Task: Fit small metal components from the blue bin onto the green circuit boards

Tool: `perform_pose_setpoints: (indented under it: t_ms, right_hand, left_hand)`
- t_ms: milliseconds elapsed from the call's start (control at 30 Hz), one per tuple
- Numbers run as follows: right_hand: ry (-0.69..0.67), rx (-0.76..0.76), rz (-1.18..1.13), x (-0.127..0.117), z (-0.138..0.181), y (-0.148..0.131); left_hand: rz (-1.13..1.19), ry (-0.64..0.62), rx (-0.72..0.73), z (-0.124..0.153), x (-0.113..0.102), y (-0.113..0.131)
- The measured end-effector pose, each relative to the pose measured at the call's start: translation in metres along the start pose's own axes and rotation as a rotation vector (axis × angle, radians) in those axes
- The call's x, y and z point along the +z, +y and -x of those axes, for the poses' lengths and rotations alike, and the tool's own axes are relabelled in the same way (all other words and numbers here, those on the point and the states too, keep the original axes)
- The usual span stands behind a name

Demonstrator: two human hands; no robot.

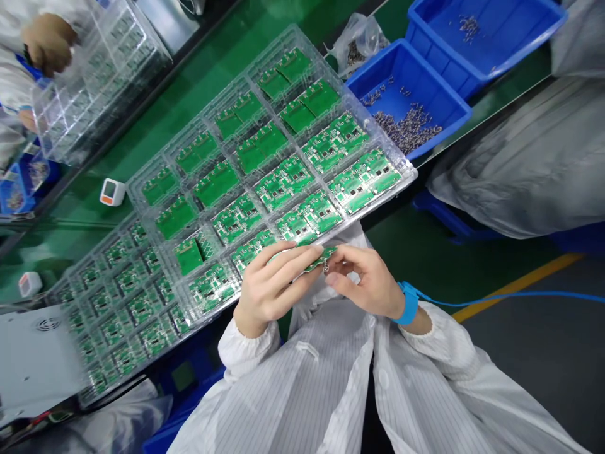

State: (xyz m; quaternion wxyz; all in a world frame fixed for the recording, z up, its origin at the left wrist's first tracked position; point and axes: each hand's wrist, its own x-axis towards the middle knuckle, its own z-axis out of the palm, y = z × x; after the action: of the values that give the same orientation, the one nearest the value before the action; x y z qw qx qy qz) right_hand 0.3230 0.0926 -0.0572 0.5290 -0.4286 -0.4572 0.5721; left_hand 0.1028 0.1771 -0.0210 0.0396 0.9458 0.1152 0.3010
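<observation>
My left hand [276,287] grips a green circuit board [317,258] by its edge, just in front of the near rim of a clear plastic tray [378,200]. My right hand [366,280] pinches a small silver metal part [326,268] at the board with its fingertips, and a blue wrist strap [407,304] circles that wrist. The tray's cells hold rows of green circuit boards. My fingers hide much of the board in my hands.
Blue bins [454,116] of small metal parts stand beyond the tray. A second tray of boards [118,309] lies at left, and a co-worker's hand [47,44] rests on a clear tray [99,75] at top left. A white-gowned person [515,164] sits at right.
</observation>
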Motion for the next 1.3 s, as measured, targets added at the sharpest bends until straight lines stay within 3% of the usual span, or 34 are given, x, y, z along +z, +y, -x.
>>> perform_pose_setpoints:
  t_ms: [300,633,967,1167,1300]
  right_hand:
    - [0.04,-0.142,0.18,0.001,0.003,0.0]
    - [0.031,-0.181,0.205,-0.001,0.004,0.006]
    - [-0.018,-0.014,0.019,-0.005,0.007,0.008]
    - [-0.061,0.152,-0.243,-0.005,0.005,0.014]
    - [-0.041,0.166,-0.355,-0.006,0.004,0.016]
  left_hand:
    - [-0.003,-0.008,0.007,-0.001,0.003,0.001]
    - [0.012,-0.008,-0.009,0.005,0.005,0.001]
    - [0.037,-0.006,-0.006,0.003,0.006,0.0]
    - [0.053,0.001,-0.017,0.004,0.006,0.0]
    - [0.001,0.045,-0.065,0.002,0.005,0.001]
